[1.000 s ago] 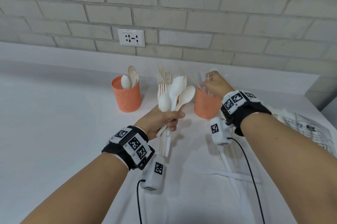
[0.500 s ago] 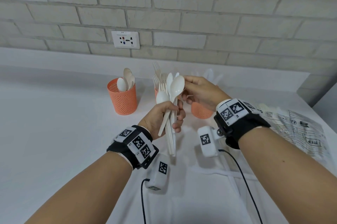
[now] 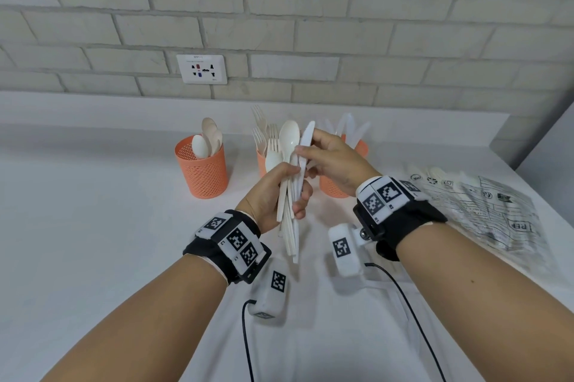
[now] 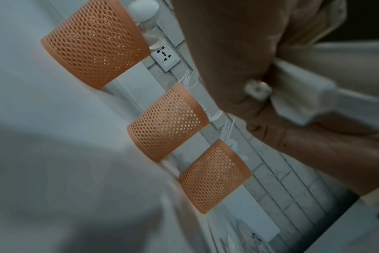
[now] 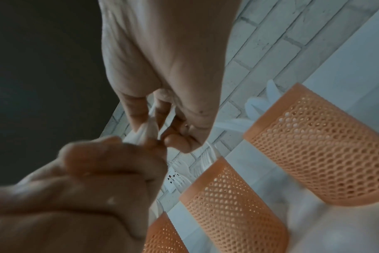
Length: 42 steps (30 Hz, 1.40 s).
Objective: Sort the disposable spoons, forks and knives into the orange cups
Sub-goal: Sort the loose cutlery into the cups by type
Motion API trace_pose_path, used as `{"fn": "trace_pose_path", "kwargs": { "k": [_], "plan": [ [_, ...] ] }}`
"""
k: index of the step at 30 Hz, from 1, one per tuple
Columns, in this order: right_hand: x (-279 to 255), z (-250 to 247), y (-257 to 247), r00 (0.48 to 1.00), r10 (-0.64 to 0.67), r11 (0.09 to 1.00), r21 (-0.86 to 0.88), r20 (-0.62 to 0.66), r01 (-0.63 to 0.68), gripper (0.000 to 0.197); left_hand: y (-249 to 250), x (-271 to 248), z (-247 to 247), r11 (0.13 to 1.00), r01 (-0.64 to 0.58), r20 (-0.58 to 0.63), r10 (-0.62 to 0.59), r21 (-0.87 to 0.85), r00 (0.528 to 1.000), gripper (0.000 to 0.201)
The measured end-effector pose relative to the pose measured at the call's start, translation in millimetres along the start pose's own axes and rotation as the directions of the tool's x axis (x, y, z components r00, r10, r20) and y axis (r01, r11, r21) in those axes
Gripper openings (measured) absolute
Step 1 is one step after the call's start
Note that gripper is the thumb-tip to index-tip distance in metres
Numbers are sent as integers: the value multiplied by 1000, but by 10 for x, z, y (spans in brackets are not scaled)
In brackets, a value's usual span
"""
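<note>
Left cup: an orange perforated plastic cup [image 3: 201, 171] stands on the white tabletop [image 3: 93, 226], holding white plastic spoons [image 3: 206, 139] bowl-up.
Wall socket: a white wall socket plate [image 3: 202, 69] sits in the pale brick wall above and behind that cup.
Middle cup: a second orange mesh cup [image 4: 168, 122], mostly hidden behind the hands in the head view, holds white plastic forks [image 3: 263, 130] tines-up.
Left hand: the left hand [image 3: 273, 192] has its fingers curled round a bundle of white disposable cutlery [image 3: 287, 213], handles hanging down below the fist, spoon bowls rising above it, held over the tabletop in front of the middle cup.
Right hand: the right hand [image 3: 334, 161] pinches one white plastic knife [image 3: 306, 140] between thumb and fingertips at the top of the bundle.
Right cup: a third orange mesh cup [image 3: 334, 185] stands behind the right hand with translucent white knives [image 3: 349, 130] in it.
Packaging: a crumpled clear printed plastic wrapper [image 3: 484, 210] lies on the tabletop at far right.
</note>
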State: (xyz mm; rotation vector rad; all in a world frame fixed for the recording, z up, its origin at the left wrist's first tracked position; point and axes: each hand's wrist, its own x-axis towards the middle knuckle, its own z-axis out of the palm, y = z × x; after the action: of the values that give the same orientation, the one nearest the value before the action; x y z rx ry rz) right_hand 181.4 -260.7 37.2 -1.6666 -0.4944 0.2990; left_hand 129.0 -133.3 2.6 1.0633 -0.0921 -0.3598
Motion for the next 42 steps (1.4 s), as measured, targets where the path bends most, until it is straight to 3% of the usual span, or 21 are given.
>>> {"fn": "trace_pose_path", "kwargs": {
  "k": [3, 7, 12, 17, 25, 29, 35, 38, 40, 42],
  "plan": [
    [-14, 20, -6, 993, 23, 1000, 13, -115, -21, 21, 5, 5, -19, 1000, -16, -88, 18, 22, 996, 25],
    [-22, 92, 39, 975, 3, 990, -134, -223, -34, 21, 21, 24, -42, 998, -39, -191, 45, 39, 981, 28],
    [-116, 213, 117, 980, -25, 971, -237, -197, -23, 9, 68, 27, -7, 992, -126, -201, 123, -4, 972, 35],
    [-168, 282, 98, 943, -182, 913, -403, -278, 58, 12, 86, 47, 80, 990, -134, -240, 119, -46, 964, 29],
    [-229, 253, -3, 987, 30, 923, -374, -159, -88, 20, 52, 38, 151, 995, -67, -238, 84, 79, 968, 29],
    [-258, 202, -50, 995, -23, 848, -529, -99, -33, 14, 48, 53, 137, 990, -138, -306, 143, 38, 941, 21],
    [-274, -46, -137, 995, -8, 786, -615, -103, -57, 12, 114, 97, 55, 984, -153, -408, 103, -93, 907, 13],
    [-165, -290, -335, 937, -181, 820, -571, -300, -25, 29, 119, 94, 12, 990, -126, -346, 97, -62, 933, 19],
    [-67, -453, -481, 824, -363, 792, -610, -436, 27, 25, 110, 84, -13, 995, -96, -284, 97, 17, 954, 17],
    [45, -568, -521, 743, -452, 763, -645, -493, 36, 21, 100, 56, -25, 996, -67, -250, 81, 63, 965, 10]
  ]
}}
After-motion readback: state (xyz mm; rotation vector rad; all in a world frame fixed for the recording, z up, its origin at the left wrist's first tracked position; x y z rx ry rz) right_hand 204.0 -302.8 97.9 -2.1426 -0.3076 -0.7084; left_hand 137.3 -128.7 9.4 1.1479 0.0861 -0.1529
